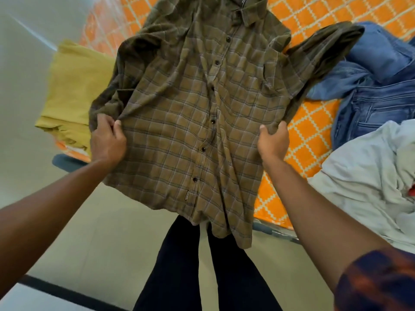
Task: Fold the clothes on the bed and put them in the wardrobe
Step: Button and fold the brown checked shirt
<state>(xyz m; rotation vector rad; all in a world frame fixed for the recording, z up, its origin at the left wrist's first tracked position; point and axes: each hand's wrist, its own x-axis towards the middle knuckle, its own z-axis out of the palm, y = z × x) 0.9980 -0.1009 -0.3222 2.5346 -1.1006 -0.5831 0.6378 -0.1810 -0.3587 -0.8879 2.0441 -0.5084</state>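
Orange lattice-print bedding [314,135] backs the upper frame. Brown plaid button-front shirt [190,108], soft and creased, spreads across centre frame, hem past the mattress edge. Left hand [107,142] pinches one side seam, right hand [272,142] grips the other. Folded yellow cloth [74,86] lies upper left; crumpled denim jeans [377,86] and pale garment [363,182] lie right.
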